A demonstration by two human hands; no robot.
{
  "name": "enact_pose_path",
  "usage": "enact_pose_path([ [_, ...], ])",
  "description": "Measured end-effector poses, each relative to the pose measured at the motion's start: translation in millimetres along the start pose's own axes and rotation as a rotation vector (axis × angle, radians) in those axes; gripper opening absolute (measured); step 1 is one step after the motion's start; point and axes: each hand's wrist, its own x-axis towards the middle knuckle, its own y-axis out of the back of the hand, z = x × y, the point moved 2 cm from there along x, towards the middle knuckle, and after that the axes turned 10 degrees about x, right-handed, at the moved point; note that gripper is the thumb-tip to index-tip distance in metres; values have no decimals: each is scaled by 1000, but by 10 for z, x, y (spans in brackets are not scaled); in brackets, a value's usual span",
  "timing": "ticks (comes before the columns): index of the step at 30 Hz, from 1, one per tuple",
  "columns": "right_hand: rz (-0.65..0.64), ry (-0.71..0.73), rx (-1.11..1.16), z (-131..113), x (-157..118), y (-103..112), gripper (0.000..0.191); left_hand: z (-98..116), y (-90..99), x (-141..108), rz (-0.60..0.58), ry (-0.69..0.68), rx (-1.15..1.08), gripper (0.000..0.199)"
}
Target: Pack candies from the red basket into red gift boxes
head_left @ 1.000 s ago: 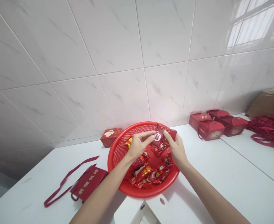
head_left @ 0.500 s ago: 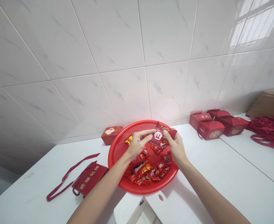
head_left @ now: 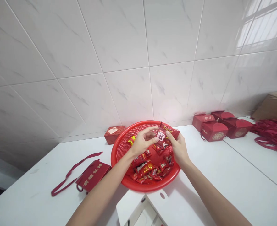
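Note:
Over a red plastic basket (head_left: 116, 147), my right hand (head_left: 181, 147) grips a dark red candy packet (head_left: 162, 142) with a round pink label, thumb on its front. Another red packet shows behind it in the same hand. My left hand (head_left: 141, 142) curls at the packet's left edge, thumb against the label and fingers at the upper corner, partly hidden. Many red and gold wrapped candies (head_left: 146, 169) lie in the basket below. At the bottom edge stands an open white-sided box (head_left: 126, 204), partly out of view.
A red box with a ribbon (head_left: 93, 175) lies left of the basket. Behind it sits a small patterned red box (head_left: 113, 135) by the tiled wall. Several red gift boxes (head_left: 215, 131) stand to the right, beside piled red ribbons (head_left: 270, 133) and a cardboard box (head_left: 274, 105).
My left thumb has moved down to the packet's label, and the left fingers have parted more from it. The right hand keeps its grip. The view has shifted slightly.

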Motion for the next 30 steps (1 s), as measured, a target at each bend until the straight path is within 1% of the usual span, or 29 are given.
enact_pose_path([
  [3, -1, 1, 10, 10, 12, 1, 42, 11, 1, 0, -2, -14, 5, 50],
  [7, 3, 8, -1, 5, 20, 1, 40, 11, -9, 6, -4, -33, -19, 40],
  [9, -10, -2, -5, 1, 20, -1, 39, -8, -18, 11, 2, -20, -37, 41],
  [11, -22, -16, -9, 2, 20, 2, 37, -31, -26, 17, 19, 8, -53, 46],
  [14, -7, -27, -18, 13, 26, 23, 39, -45, -23, 29, 53, 34, -81, 51],
  [16, 13, -37, -12, 19, 31, 35, 40, -46, 3, 42, 83, 37, -80, 51],
  [19, 35, -67, 16, 19, 36, 37, 38, -71, 74, 72, 120, 52, -19, 45],
  [22, 67, -79, 51, 13, 40, 34, 33, -143, 151, 94, 132, 97, 91, 30],
  [23, 71, -79, 55, 16, 43, 35, 32, -170, 173, 95, 132, 118, 151, 25],
  [25, 74, -69, 50, 27, 52, 45, 30, -208, 203, 86, 116, 173, 343, 16],
  [26, 75, -62, 44, 36, 59, 54, 30, -215, 211, 76, 95, 200, 466, 15],
  [28, 72, -47, 27, 56, 74, 74, 30, -192, 216, 52, 59, 223, 710, 20],
  [30, 58, -41, 1, 71, 90, 89, 30, -131, 198, 23, 18, 184, 866, 25],
])
